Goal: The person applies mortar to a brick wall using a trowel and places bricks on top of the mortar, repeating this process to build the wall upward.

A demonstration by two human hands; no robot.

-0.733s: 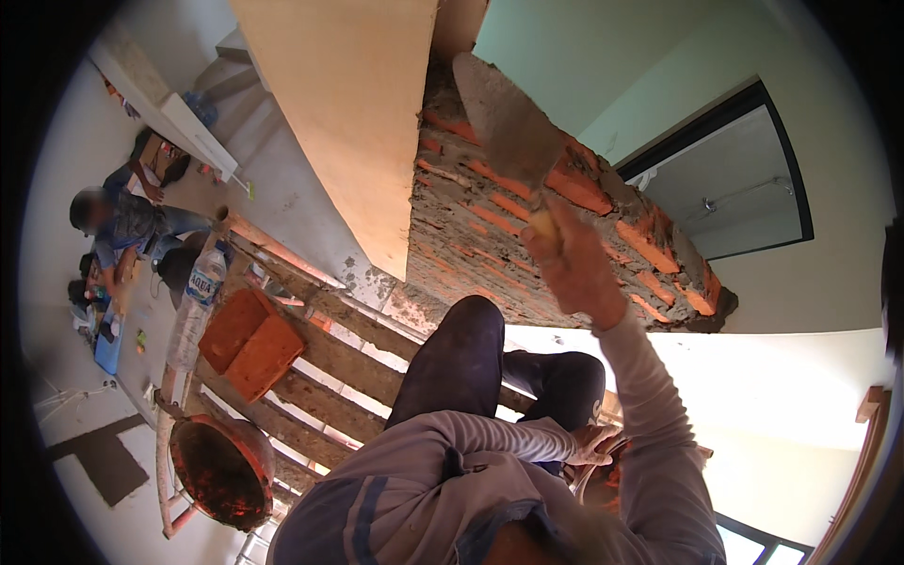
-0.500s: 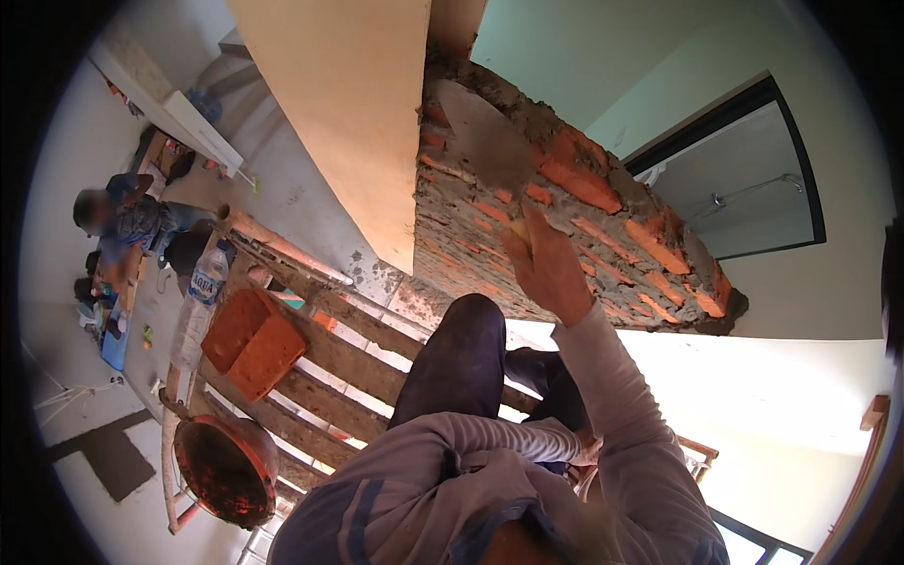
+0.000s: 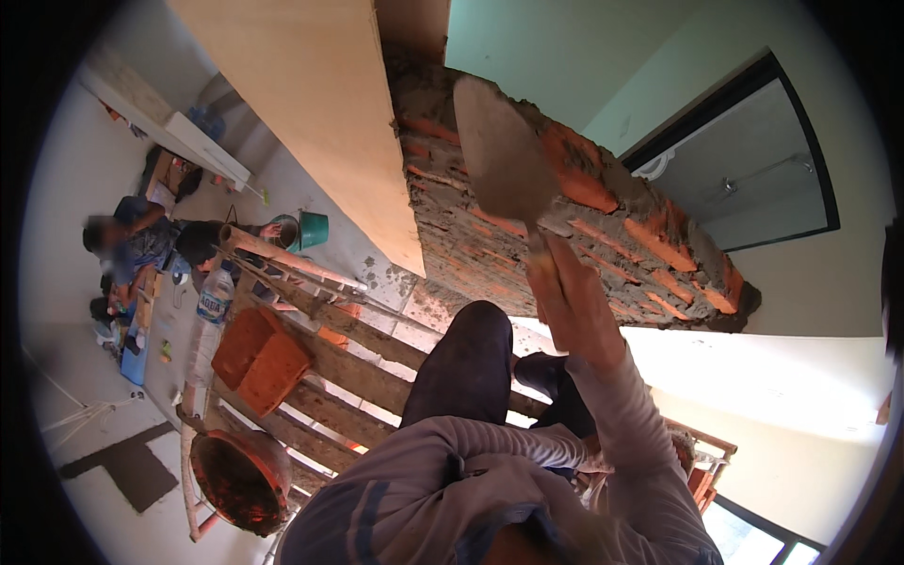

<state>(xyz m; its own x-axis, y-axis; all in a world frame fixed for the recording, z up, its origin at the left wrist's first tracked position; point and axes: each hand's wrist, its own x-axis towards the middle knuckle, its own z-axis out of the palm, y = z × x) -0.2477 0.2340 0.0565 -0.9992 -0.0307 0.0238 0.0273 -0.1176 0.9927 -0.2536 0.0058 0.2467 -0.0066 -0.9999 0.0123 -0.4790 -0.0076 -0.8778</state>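
Observation:
My right hand (image 3: 576,301) is closed around the handle of a pointed trowel (image 3: 504,160). The broad grey blade points up and away, in front of the rough brick wall (image 3: 443,221), whose orange bricks are smeared with grey mortar. Whether the blade touches the wall, I cannot tell. My left arm lies bent across my body. Only a sliver of my left hand (image 3: 593,456) shows beside my right forearm, with its fingers hidden.
Left of my legs is a slatted wooden platform (image 3: 353,334) with orange bricks (image 3: 261,361), a water bottle (image 3: 216,294) and a mortar bucket (image 3: 242,482). A pale panel (image 3: 320,113) borders the wall. Below sit a person (image 3: 141,240) and a green bucket (image 3: 314,231); another person's hand reaches nearby.
My right hand and the trowel have shifted, and the blade now stands out more clearly against the wall. The view has turned slightly, bringing the green bucket into sight.

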